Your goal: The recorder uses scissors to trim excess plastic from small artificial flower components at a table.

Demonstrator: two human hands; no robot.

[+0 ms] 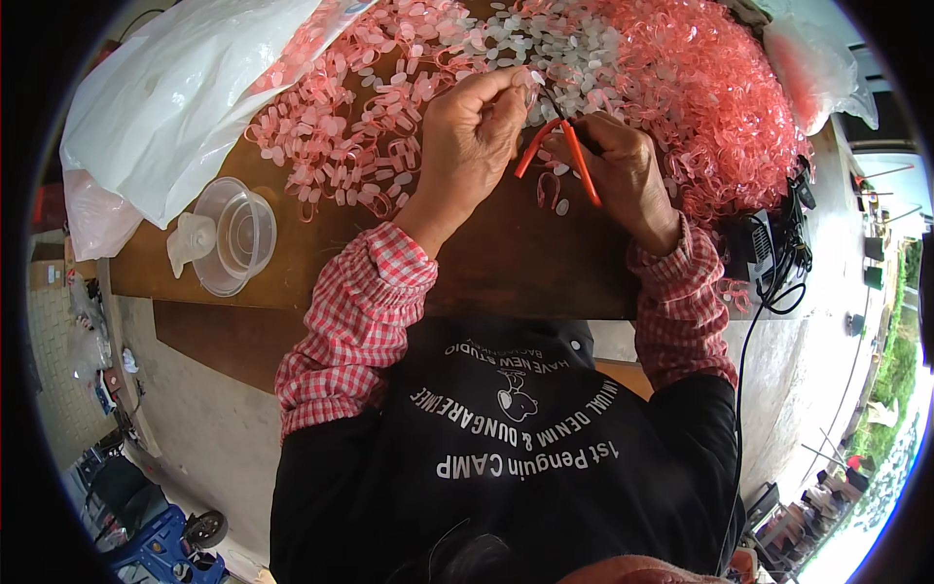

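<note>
Got a small translucent piece (pixel 531 86) pinched in the fingers of the left hand (pixel 469 136), right by the dark tip of an orange-handled tool (pixel 584 167). Gripping that tool in the fingers of the right hand (pixel 623 167), with the handles spread apart. Can't tell about contact between tip and piece. All up above the brown surface (pixel 525 268), near pale flat bits (pixel 586 54). Also seeing a big heap of pink loops (pixel 715 107) to the right, plus a clear tub (pixel 261 234) and white plastic bag (pixel 170 112) off left.

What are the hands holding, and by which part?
Right hand: orange-handled tool, by its handles. Left hand: small translucent piece, pinched; which part is unclear.
</note>
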